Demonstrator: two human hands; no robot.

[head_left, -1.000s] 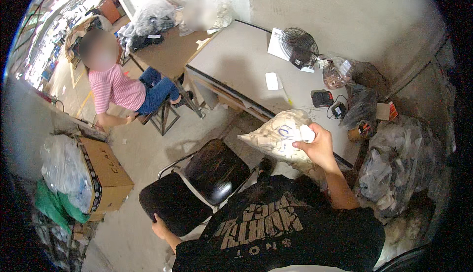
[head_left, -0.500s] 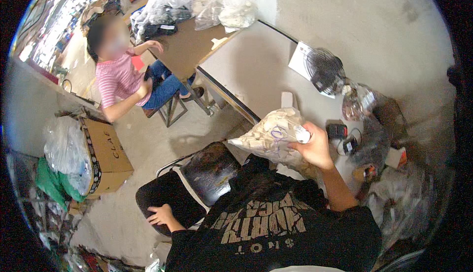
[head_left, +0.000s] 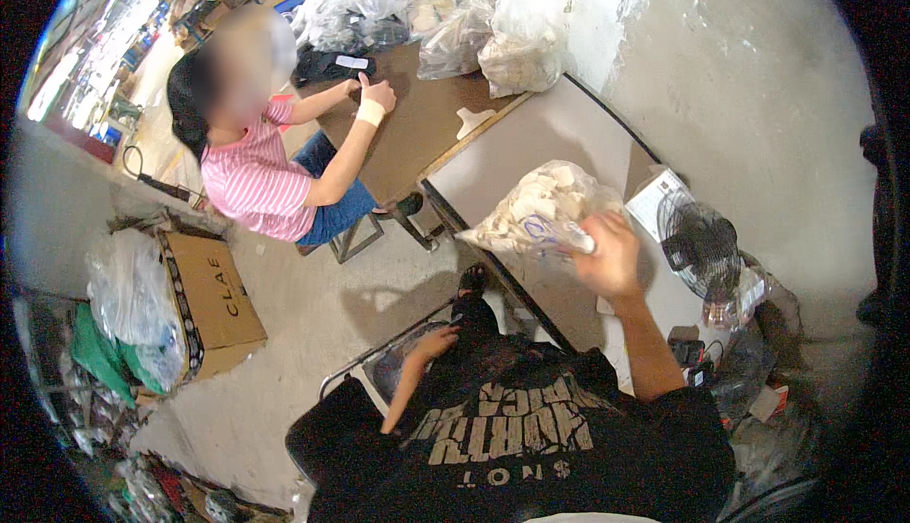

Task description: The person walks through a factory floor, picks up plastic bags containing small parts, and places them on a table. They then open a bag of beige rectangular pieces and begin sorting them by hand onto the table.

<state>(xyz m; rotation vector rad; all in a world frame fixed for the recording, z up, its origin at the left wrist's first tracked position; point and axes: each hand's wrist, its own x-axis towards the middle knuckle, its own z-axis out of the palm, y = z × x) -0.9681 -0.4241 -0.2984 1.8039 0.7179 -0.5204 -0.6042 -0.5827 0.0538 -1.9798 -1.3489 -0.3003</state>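
Note:
A clear plastic bag full of pale, cream-coloured pieces, with purple marker writing on it, hangs over the grey tabletop. Its gathered neck is gripped in my right hand, the fingers closed around it. Low on the left, my left hand is near my leg and the black chair, fingers stretched out and nothing visible in them. Whether it touches the chair or my leg I cannot tell.
A person in a striped pink shirt sits at a brown table. Filled plastic bags stand at the back. On the right are a black fan and a white sheet. A cardboard box stands on the left.
The bag and my right hand have moved up and farther over the tabletop. My left hand has left the chair and moved right. The other person has leaned in and brought both hands together.

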